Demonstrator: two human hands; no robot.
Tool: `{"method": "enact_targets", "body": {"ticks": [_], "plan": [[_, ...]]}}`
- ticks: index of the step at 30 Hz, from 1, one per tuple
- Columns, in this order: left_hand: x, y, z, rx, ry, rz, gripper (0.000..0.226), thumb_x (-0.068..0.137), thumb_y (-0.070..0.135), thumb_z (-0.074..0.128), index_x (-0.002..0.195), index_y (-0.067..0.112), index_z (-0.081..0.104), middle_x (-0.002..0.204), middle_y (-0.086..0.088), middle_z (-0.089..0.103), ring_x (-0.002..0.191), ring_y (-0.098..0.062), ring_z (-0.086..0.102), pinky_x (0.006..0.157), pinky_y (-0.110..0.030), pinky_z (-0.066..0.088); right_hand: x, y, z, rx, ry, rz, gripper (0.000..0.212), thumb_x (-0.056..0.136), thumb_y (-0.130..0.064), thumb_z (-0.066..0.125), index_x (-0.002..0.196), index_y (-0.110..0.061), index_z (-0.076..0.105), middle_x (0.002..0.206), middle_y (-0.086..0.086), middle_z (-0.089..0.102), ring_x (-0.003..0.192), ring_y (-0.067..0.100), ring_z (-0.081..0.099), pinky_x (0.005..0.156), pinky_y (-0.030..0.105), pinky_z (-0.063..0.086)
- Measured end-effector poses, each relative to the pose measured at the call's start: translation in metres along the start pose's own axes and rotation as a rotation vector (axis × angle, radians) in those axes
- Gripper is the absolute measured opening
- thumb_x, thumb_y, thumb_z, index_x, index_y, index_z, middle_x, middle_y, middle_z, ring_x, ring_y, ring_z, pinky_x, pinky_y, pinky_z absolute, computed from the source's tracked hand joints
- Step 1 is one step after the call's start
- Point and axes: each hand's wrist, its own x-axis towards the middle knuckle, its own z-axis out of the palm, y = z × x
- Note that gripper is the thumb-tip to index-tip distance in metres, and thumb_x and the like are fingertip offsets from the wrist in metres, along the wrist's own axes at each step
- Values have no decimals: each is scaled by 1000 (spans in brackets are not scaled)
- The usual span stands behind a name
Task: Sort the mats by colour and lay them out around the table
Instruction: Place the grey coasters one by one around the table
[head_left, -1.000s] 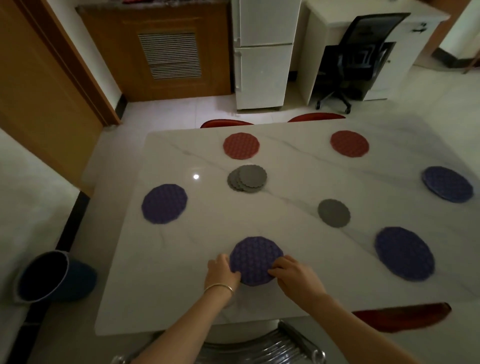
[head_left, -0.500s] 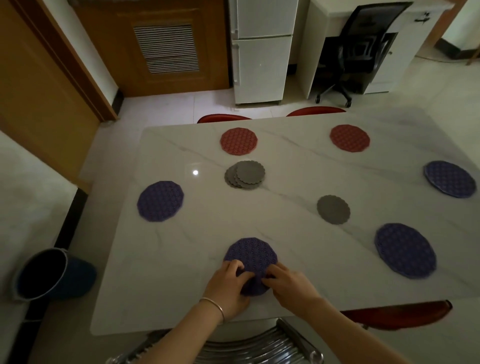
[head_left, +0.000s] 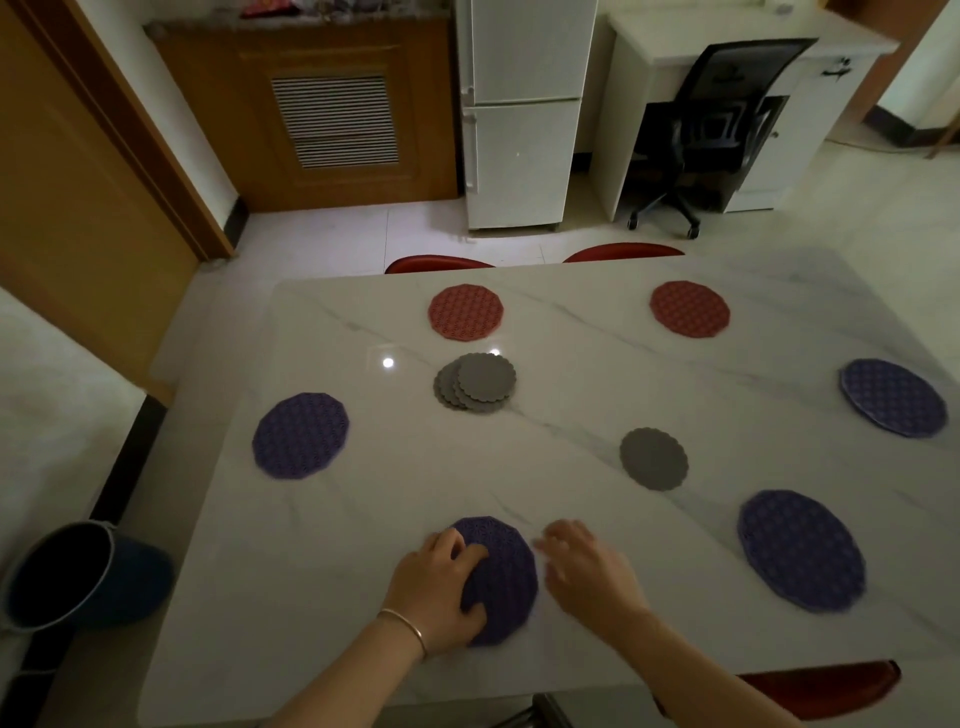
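Observation:
On the white marble table (head_left: 571, 395) a purple mat (head_left: 506, 577) lies near the front edge. My left hand (head_left: 436, 592) rests on its left side, fingers spread over it. My right hand (head_left: 584, 569) hovers just right of the mat, blurred, fingers loose and holding nothing. Other purple mats lie at the left (head_left: 300, 435), front right (head_left: 801, 548) and far right (head_left: 892, 397). Two red mats (head_left: 466, 312) (head_left: 690, 308) lie along the far edge. A stack of grey mats (head_left: 475, 382) sits mid-table, with a single grey mat (head_left: 653, 458) to its right.
Red chairs stand at the far edge (head_left: 439, 263) (head_left: 621, 252) and the front right (head_left: 821, 688). A dark bin (head_left: 78, 574) sits on the floor to the left. A fridge (head_left: 524, 114), a desk and an office chair (head_left: 711, 130) are beyond the table.
The purple mat was drawn toward the front edge. My right hand has come off the mat and moved right; my left hand has slid further onto it.

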Motion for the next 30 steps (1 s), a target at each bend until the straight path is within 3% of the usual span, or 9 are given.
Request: {"method": "enact_targets", "body": {"ticks": [2,4,6,10,15,20,25,27,30], "plan": [[16,0,-11,-49,49,-49,66,69,54,44,131,33,43,124,2,43,113,-20,45,84,-33,47,17,30,-16,18,81,232,35,75,-11,73,110,-13,68,112,7,64,101,26,62,64,32,57],[35,0,-23,-111,83,-109,61,69,53,47,127,35,46,122,3,44,113,-18,45,85,-32,46,30,66,-29,-17,6,483,48,89,-25,59,135,-16,47,137,6,44,127,26,39,85,37,52],[53,-1,-34,-213,99,-167,58,69,51,49,125,34,47,120,4,45,112,-17,46,84,-31,46,40,97,-37,-35,-66,633,60,90,-35,57,142,-15,34,146,9,31,133,30,28,91,40,48],[82,-2,-51,-537,133,-296,54,66,46,54,118,30,55,113,2,49,96,-17,52,85,-33,47,51,134,-37,-67,-198,703,77,85,-47,61,144,-12,26,148,13,24,133,33,27,96,45,45],[108,-4,-56,-703,128,-369,39,72,39,62,109,28,60,104,2,51,85,-15,51,83,-32,45,62,144,-33,-297,-273,597,56,93,-44,47,137,-10,36,135,19,42,121,33,43,84,39,53],[118,-3,-54,-782,104,-428,38,76,34,66,112,24,59,104,1,57,94,-16,56,85,-33,45,72,143,-21,-533,-409,445,57,97,-9,34,148,-3,9,134,38,42,116,42,54,88,45,51],[123,5,-64,-1138,73,-536,31,75,30,62,105,23,63,98,-1,66,82,-18,63,70,-28,48,88,130,-32,-422,-177,459,51,92,-6,41,141,-13,30,110,10,64,91,29,67,71,36,54],[126,6,-69,-1365,49,-584,23,83,22,59,105,21,65,97,-4,68,78,-19,63,67,-31,49,106,110,-36,-226,-56,434,42,92,-8,41,134,-14,40,116,10,63,94,32,65,71,38,52],[130,2,-75,-1764,60,-671,20,88,20,57,104,14,67,98,-12,66,84,-26,64,70,-38,54,134,71,-31,-53,41,210,48,88,-9,54,134,-22,43,130,4,58,110,26,61,85,38,53]]}}
